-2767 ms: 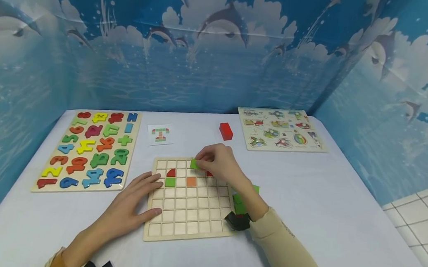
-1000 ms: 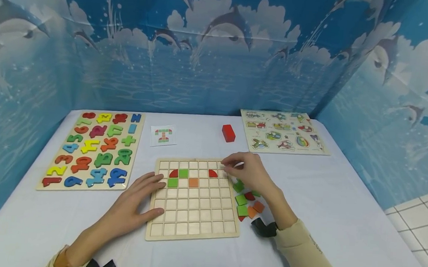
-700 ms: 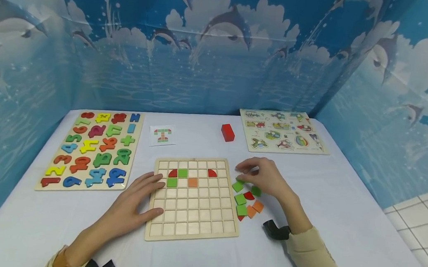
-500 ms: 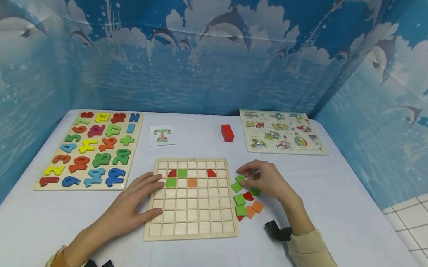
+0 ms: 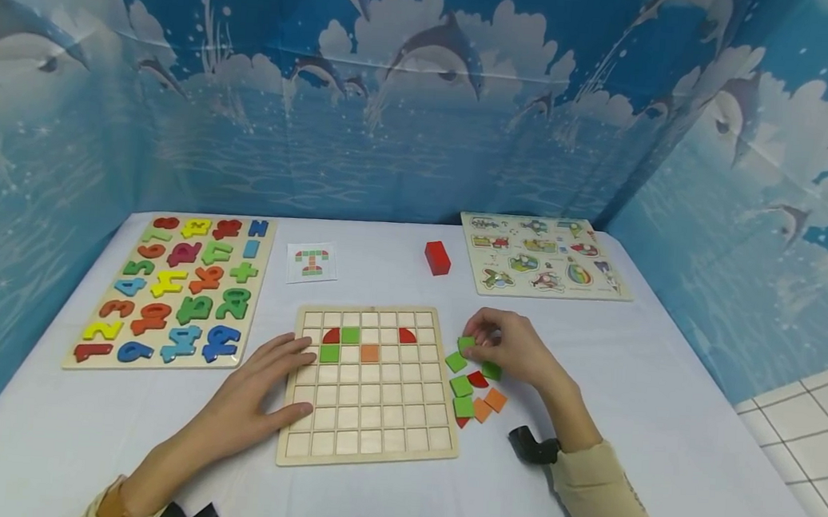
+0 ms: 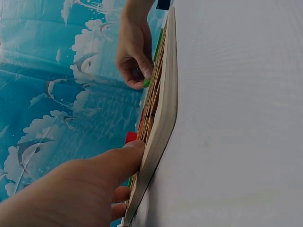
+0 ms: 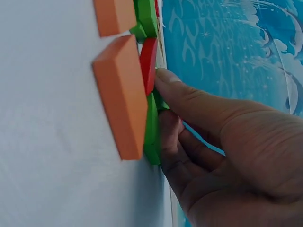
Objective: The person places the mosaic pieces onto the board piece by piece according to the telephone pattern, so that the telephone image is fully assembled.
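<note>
A square wooden grid board (image 5: 369, 435) lies in front of me. Set in its cells are two red quarter-round tiles (image 5: 332, 335), two green square tiles (image 5: 350, 335) and one orange square tile (image 5: 370, 354). My left hand (image 5: 249, 395) rests along the board's left edge, fingers straight and thumb on the rim. Right of the board, my right hand (image 5: 512, 347) pinches a green square tile (image 5: 466, 343) between thumb and fingers; the left wrist view shows its green edge at the fingertips. Loose green, red and orange tiles (image 5: 495, 399) lie just below that hand.
Behind the board lies a pattern card (image 5: 311, 263) with a T-like figure. A red block (image 5: 438, 258) stands farther right. The number puzzle board (image 5: 167, 289) is at the left, the picture puzzle board (image 5: 547, 257) at the back right. A dolphin-print curtain (image 5: 392, 153) encloses the table.
My right hand has left a green tile in the board's second row, moved right to the loose tiles, and now pinches another green tile. My left hand stays at the board's edge.
</note>
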Motion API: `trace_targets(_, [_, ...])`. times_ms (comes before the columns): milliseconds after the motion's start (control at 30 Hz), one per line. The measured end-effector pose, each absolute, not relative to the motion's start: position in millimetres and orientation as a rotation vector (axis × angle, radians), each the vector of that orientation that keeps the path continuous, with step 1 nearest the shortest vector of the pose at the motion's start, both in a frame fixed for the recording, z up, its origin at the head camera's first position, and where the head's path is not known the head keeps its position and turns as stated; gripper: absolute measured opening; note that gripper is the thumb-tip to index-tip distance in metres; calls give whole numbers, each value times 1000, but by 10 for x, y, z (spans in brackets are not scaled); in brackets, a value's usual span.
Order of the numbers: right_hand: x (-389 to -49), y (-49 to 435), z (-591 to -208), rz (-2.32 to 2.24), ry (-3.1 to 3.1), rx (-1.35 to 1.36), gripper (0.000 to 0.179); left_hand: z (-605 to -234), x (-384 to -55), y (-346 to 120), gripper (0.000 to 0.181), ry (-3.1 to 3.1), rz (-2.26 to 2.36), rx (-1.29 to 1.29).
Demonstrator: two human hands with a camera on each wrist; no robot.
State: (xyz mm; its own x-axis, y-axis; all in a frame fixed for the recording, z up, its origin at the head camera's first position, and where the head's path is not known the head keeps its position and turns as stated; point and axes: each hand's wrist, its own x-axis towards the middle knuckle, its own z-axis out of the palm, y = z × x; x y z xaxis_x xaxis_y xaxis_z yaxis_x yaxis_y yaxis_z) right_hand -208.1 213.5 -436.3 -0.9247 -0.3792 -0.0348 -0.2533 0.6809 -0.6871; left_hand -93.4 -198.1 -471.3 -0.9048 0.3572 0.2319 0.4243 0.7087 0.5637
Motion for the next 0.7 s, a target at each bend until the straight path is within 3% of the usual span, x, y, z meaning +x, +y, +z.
trace_targets(700, [-1844,1628,-4362,-1436,2664,-555,10,-4702,-942,-1979,66,-2814,-963,-648])
